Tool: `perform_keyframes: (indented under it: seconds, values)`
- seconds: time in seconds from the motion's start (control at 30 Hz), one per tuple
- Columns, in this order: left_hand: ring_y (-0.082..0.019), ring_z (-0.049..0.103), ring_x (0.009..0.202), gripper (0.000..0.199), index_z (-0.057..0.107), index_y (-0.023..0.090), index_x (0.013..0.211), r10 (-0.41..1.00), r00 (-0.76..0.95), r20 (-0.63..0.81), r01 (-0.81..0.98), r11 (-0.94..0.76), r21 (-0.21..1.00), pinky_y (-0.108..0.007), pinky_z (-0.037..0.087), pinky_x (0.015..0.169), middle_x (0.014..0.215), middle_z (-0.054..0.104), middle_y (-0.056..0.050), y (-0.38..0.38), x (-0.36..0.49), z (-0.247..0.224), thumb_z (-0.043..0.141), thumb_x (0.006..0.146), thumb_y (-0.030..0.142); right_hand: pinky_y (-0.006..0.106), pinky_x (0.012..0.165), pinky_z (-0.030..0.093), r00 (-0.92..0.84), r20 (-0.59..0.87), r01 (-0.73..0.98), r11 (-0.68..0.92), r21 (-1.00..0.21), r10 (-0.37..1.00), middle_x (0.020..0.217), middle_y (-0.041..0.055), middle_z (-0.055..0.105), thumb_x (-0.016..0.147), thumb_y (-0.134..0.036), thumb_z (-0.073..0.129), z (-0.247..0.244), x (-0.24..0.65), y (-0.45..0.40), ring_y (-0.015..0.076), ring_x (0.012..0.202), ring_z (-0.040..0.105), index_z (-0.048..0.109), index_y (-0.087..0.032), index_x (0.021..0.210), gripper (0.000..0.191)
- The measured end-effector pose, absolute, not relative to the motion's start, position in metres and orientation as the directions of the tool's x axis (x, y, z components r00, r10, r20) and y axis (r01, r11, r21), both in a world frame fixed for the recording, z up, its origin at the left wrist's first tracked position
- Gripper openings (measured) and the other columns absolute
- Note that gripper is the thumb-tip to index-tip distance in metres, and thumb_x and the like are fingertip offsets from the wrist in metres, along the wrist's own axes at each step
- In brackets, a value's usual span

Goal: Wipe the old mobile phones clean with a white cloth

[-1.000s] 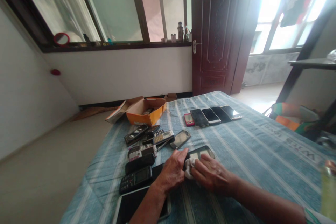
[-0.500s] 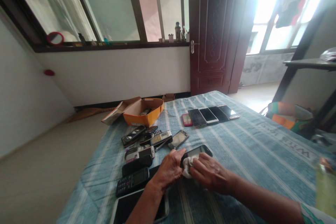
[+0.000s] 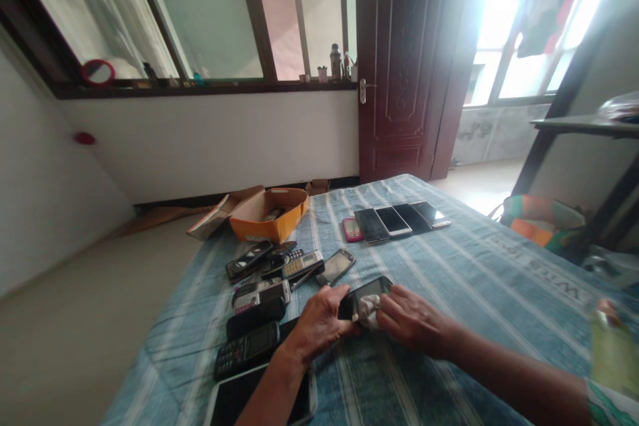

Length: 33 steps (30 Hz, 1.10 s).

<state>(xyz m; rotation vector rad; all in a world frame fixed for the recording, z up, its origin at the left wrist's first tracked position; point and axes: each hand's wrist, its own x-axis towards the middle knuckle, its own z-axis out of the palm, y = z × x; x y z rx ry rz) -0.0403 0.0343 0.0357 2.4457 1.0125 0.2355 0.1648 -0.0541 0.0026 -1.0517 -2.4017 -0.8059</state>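
Observation:
A dark touchscreen phone (image 3: 355,295) is gripped at its left end by my left hand (image 3: 324,319), thumb along the near edge. My right hand (image 3: 412,319) pinches a crumpled white cloth (image 3: 369,311) that lies against the phone's screen. Just beyond them, a grey-framed phone (image 3: 336,267) rests on the bed. To the left spreads a cluster of older phones, among them a silver keypad phone (image 3: 302,264) and a black keypad phone (image 3: 247,349). A white-edged tablet (image 3: 234,394) lies partly under my left forearm.
An open orange cardboard box (image 3: 272,225) with things inside stands at the bed's far left. Farther right, a pink-edged item (image 3: 352,229) and several flat phones (image 3: 394,221) form a row on the striped bedsheet (image 3: 449,293). A yellowish bottle (image 3: 612,349) is at the right edge.
My right hand has slid the cloth a little to the right across the phone's screen. My left hand still grips the phone. The whole view has shifted slightly.

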Motion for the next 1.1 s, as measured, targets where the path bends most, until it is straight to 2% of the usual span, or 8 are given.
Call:
perform_keyframes:
  seconds: [0.13,0.3,0.47,0.6,0.77,0.87,1.03,1.1]
  values:
    - [-0.018,0.054,0.082,0.021,0.058,0.022,0.086,0.692,0.721,0.016,0.604,-0.640,0.476,-0.023,0.035,0.069,0.081,0.057,0.002,0.036,-0.041,0.032,0.063,0.066,0.025,0.033,0.061,0.027,-0.654,0.556,0.747,0.549,0.374,0.512,0.066,0.0004,0.049,0.093,-0.010,0.041,0.002,0.147,-0.051,0.0139,0.055,0.036,0.051,-0.018,0.070,0.026]
    - [-0.017,0.055,0.084,0.028,0.059,0.022,0.092,0.677,0.736,0.032,0.594,-0.668,0.449,-0.023,0.036,0.074,0.082,0.060,0.002,0.036,-0.042,0.031,0.055,0.065,0.014,0.033,0.062,0.028,-0.623,0.580,0.773,0.526,0.354,0.526,0.067,0.0010,0.050,0.092,-0.010,0.039,0.001,0.125,-0.048,0.0147,0.056,0.038,0.052,-0.018,0.073,0.025]
    - [-0.018,0.055,0.084,0.021,0.059,0.022,0.088,0.694,0.720,0.011,0.614,-0.644,0.456,-0.023,0.036,0.072,0.081,0.059,0.002,0.035,-0.041,0.035,0.062,0.067,0.024,0.034,0.062,0.027,-0.602,0.593,0.791,0.499,0.352,0.535,0.065,0.0001,0.048,0.092,-0.008,0.039,-0.001,0.137,-0.049,0.0139,0.055,0.037,0.049,-0.019,0.068,0.028]
    - [-0.019,0.057,0.085,0.033,0.062,0.022,0.096,0.723,0.690,-0.013,0.642,-0.604,0.473,-0.024,0.037,0.071,0.087,0.059,0.000,0.035,-0.039,0.036,0.068,0.066,0.034,0.033,0.063,0.028,-0.587,0.606,0.805,0.469,0.364,0.537,0.064,-0.0003,0.048,0.093,-0.006,0.039,0.001,0.157,-0.049,0.0141,0.055,0.037,0.048,-0.019,0.066,0.031]
    - [-0.022,0.058,0.090,0.047,0.061,0.022,0.111,0.743,0.668,-0.048,0.675,-0.577,0.460,-0.026,0.040,0.076,0.095,0.062,-0.002,0.035,-0.039,0.035,0.068,0.066,0.035,0.033,0.063,0.029,-0.556,0.598,0.830,0.420,0.367,0.576,0.064,-0.0004,0.050,0.093,-0.008,0.041,0.002,0.176,-0.047,0.0151,0.055,0.039,0.050,-0.019,0.068,0.029]
    - [-0.023,0.057,0.094,0.046,0.062,0.022,0.110,0.740,0.671,-0.046,0.669,-0.578,0.467,-0.027,0.041,0.080,0.099,0.063,-0.003,0.035,-0.039,0.036,0.068,0.067,0.035,0.033,0.064,0.029,-0.504,0.599,0.864,0.363,0.349,0.622,0.065,0.0000,0.052,0.093,-0.009,0.044,-0.004,0.187,-0.044,0.0153,0.056,0.040,0.051,-0.019,0.070,0.026]
    - [-0.022,0.057,0.090,0.045,0.062,0.020,0.109,0.739,0.673,-0.033,0.664,-0.584,0.468,-0.027,0.042,0.079,0.097,0.062,-0.004,0.034,-0.038,0.037,0.069,0.066,0.033,0.033,0.064,0.030,-0.377,0.608,0.926,0.277,0.256,0.698,0.066,0.0002,0.054,0.092,-0.009,0.045,-0.009,0.192,-0.046,0.0158,0.055,0.040,0.052,-0.020,0.075,0.021]
    - [-0.021,0.057,0.090,0.045,0.062,0.021,0.108,0.744,0.667,-0.031,0.669,-0.581,0.464,-0.026,0.042,0.078,0.097,0.062,-0.004,0.034,-0.038,0.036,0.070,0.065,0.032,0.034,0.065,0.031,-0.377,0.588,0.926,0.276,0.257,0.715,0.067,0.0005,0.054,0.090,-0.009,0.047,-0.009,0.183,-0.048,0.0163,0.056,0.041,0.052,-0.020,0.077,0.018]
